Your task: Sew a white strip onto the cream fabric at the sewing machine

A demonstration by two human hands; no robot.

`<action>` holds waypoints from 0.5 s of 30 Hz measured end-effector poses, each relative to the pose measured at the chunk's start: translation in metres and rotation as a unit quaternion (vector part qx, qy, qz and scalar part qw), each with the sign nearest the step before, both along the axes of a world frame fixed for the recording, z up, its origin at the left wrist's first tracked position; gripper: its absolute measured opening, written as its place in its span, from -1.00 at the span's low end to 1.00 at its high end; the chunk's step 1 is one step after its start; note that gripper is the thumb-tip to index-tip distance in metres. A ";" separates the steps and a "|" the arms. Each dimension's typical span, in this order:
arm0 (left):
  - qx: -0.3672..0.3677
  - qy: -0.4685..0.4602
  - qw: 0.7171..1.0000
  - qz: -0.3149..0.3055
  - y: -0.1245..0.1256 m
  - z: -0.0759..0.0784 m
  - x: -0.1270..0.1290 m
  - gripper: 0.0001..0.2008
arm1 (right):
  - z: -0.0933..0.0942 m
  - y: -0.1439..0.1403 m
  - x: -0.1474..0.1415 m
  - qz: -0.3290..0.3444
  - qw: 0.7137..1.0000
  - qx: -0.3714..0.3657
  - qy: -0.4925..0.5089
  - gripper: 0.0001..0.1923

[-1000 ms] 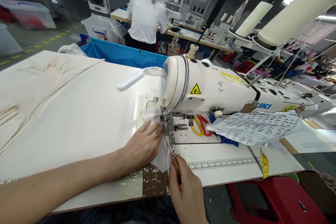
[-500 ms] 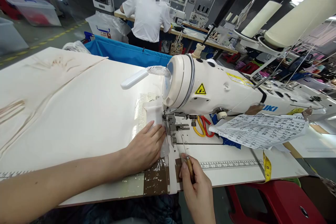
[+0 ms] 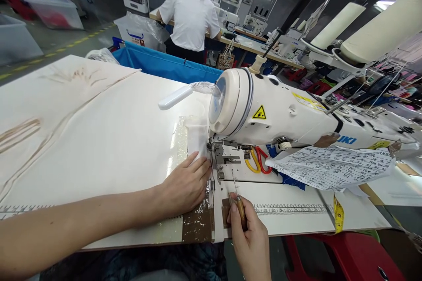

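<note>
— Status?
— Our R hand [image 3: 249, 228] clamped on 1 wood-handled awl [image 3: 241, 213]; L hand [image 3: 187, 184] apart, flat on 1 white fabric pc [image 3: 197, 137].
— Fabric?
— Under L, left of R, by 1 sewing machine [image 3: 273, 101]; 2 big thread cones [image 3: 342, 25] beyond.

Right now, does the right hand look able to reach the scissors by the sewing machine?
Likely yes: nothing seems to block the way from the right hand to the scissors, though it holds a wooden-handled pointed tool.
</note>
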State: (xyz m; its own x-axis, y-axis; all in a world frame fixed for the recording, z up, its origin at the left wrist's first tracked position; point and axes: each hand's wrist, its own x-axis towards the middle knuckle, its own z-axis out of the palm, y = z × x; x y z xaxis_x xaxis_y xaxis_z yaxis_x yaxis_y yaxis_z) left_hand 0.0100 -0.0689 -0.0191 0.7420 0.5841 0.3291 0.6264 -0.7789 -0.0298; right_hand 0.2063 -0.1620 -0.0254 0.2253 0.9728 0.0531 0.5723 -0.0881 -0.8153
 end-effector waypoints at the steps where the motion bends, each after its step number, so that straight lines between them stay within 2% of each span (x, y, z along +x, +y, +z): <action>1: 0.001 -0.003 1.000 -0.002 0.000 0.000 0.000 -0.59 | 0.001 0.000 -0.001 -0.007 1.000 0.003 -0.001 -0.55; 7: -0.003 -0.002 1.000 -0.004 0.003 -0.001 0.000 -0.60 | -0.004 0.001 0.003 0.014 1.000 0.014 -0.007 -0.55; 11: -0.006 -0.005 1.000 0.005 0.007 -0.003 -0.001 -0.60 | -0.009 -0.001 0.005 0.010 0.998 0.055 -0.033 -0.61; 15: -0.009 -0.011 1.000 0.017 0.012 -0.006 -0.002 -0.56 | -0.003 -0.003 -0.006 -0.017 0.999 0.046 -0.019 -0.55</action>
State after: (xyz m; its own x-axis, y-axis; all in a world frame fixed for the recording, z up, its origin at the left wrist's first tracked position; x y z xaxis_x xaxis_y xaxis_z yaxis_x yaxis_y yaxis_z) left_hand 0.0083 -0.0572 -0.0247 0.7144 0.6152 0.3334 0.6531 -0.7573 -0.0022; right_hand 0.2004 -0.1654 -0.0282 0.2551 0.9551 0.1508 0.6008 -0.0344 -0.7986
